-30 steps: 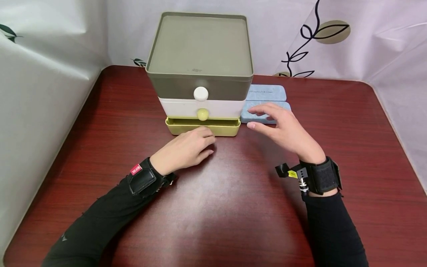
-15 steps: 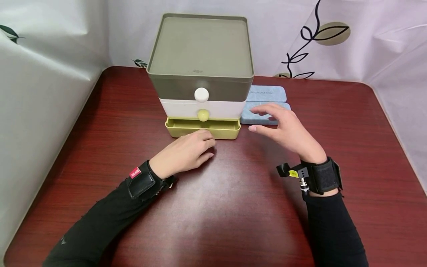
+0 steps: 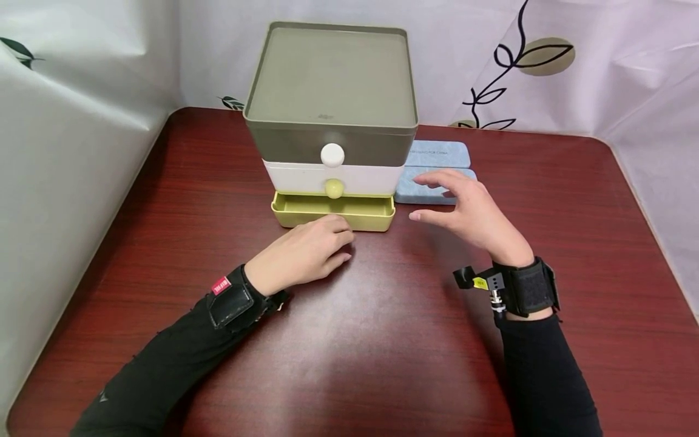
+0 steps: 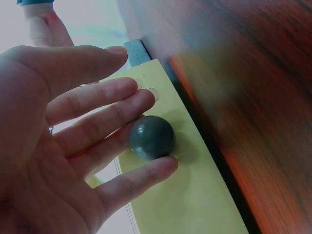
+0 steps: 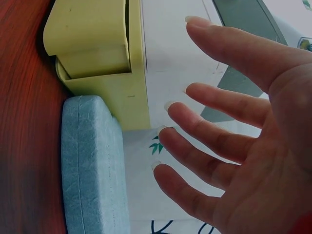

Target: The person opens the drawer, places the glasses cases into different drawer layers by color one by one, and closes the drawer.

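The left hand (image 3: 302,254) hooks the dark knob (image 4: 152,138) loosely, so it may slip; the right hand (image 3: 471,211), near a blue case (image 3: 437,155), is spread.

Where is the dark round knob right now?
In the left wrist view, the knob is near the centre, on the front of the yellow drawer, beside the little finger of the left hand; the head view doesn't show it.

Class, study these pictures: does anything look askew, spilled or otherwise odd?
Only the yellow drawer, mildly: it stands partly open, while the grey drawer and white drawer above look shut. No spill or damage shows.
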### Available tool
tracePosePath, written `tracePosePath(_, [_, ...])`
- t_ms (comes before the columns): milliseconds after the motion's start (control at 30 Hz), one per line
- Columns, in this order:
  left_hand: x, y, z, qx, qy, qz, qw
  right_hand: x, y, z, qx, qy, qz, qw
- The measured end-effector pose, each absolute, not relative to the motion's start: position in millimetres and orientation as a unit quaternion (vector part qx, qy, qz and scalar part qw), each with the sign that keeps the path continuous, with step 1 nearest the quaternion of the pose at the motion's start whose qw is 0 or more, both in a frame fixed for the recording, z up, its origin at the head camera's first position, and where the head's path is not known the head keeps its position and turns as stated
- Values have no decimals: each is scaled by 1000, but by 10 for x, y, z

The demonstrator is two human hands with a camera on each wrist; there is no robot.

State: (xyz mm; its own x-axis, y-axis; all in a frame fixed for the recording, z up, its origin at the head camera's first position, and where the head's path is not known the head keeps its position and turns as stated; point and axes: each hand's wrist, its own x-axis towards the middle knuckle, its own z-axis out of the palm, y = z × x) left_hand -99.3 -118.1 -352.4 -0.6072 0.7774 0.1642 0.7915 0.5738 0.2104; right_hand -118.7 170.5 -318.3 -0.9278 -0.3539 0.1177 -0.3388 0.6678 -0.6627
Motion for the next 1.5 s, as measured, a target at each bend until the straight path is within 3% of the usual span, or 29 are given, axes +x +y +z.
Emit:
tracePosePath(467, [-925, -1199, -3505, -438, -889, -130, 21, -1245, 1696, -3200, -168, 935, -313, 6])
tracePosePath(900, [-862, -1218, -3491, -434, -892, -128, 5, -1714, 1780, -3252, -148, 970, -178, 73])
tracePosePath(1500, [-828, -1226, -3481, -435, -890, -139, 1, -1896, 1739, -3366, -163, 979, -107, 59])
